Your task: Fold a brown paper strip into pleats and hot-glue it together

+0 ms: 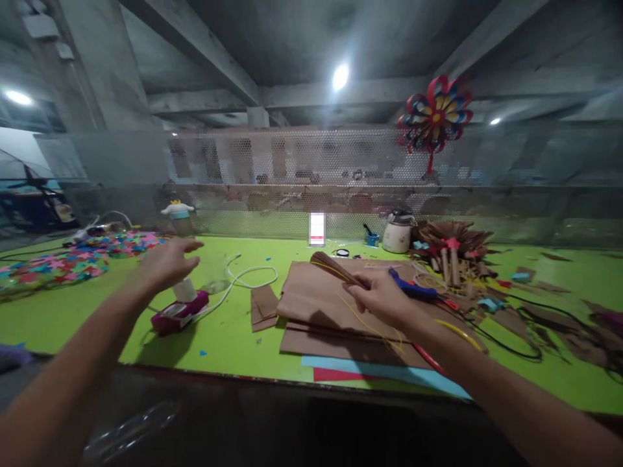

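Observation:
My right hand (pixel 377 295) grips one end of a narrow bundle of pleated brown paper (pixel 331 264), and its other end points up to the left. Thin yellow string (pixel 363 316) trails below the bundle over the stacked brown paper sheets (pixel 311 295). Beside my right hand lies a blue tool (pixel 413 287), partly hidden. My left hand (pixel 168 264) is raised above the purple power strip (pixel 178 314), with fingers apart and nothing visible in them. A white plug (pixel 183 290) stands in the strip, close under the hand.
A pleated brown paper piece (pixel 452 237) and paper scraps (pixel 511 314) lie to the right. Colourful star shapes (pixel 121 245) spread at the left. A thermos-like pot (pixel 398 230) stands by the mesh panel (pixel 287 155). A white cable (pixel 253 285) loops across the green table (pixel 228 347).

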`<state>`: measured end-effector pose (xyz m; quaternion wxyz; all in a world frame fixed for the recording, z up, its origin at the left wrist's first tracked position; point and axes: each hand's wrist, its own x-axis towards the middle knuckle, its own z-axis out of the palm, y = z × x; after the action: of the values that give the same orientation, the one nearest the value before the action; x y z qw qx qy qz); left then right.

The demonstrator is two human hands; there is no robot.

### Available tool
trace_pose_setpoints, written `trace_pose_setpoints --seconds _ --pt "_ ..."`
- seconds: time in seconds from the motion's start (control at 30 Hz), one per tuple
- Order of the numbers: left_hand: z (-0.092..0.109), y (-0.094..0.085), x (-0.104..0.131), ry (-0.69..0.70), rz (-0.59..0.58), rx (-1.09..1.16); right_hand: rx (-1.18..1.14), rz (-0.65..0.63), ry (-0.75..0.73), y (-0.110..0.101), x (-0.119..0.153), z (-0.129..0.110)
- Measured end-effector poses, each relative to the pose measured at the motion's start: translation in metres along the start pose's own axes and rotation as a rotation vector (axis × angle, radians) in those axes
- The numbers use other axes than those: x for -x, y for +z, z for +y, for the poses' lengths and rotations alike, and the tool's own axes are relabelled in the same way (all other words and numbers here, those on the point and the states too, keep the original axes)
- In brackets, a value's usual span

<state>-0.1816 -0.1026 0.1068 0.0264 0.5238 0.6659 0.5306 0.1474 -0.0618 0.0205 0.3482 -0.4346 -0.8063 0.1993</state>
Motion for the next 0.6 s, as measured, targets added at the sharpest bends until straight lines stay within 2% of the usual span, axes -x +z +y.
trace_pose_setpoints --seconds 0.07,0.1,0.2,0.27,0.37,0.43,0.47,0.6 --pt "0.024 0.015 0.024 0.091 0.020 0.152 -0.049 0.061 0.040 0.009 -0.001 0.006" --pt "0.036 0.028 0.040 0.099 -0.031 0.279 -0.058 0.102 0.054 0.011 -0.001 0.009" --pt "0.062 0.080 0.088 0.092 -0.350 0.531 -0.050 0.234 0.080 0.011 0.003 0.014" --pt "0.068 0.120 0.108 -0.017 -0.507 0.640 -0.040 0.296 0.097 0.007 0.007 0.015" --pt "0.071 0.170 0.118 -0.157 -0.613 0.780 -0.069 0.323 0.144 0.003 0.012 0.017" --pt "0.075 0.193 0.119 -0.196 -0.766 0.892 -0.088 0.346 0.170 0.005 0.014 0.020" --pt "0.079 0.201 0.120 -0.231 -0.799 0.938 -0.090 0.370 0.171 0.007 0.014 0.022" --pt "0.093 0.222 0.125 -0.401 -0.728 0.990 -0.122 0.461 0.144 0.018 0.013 0.031"
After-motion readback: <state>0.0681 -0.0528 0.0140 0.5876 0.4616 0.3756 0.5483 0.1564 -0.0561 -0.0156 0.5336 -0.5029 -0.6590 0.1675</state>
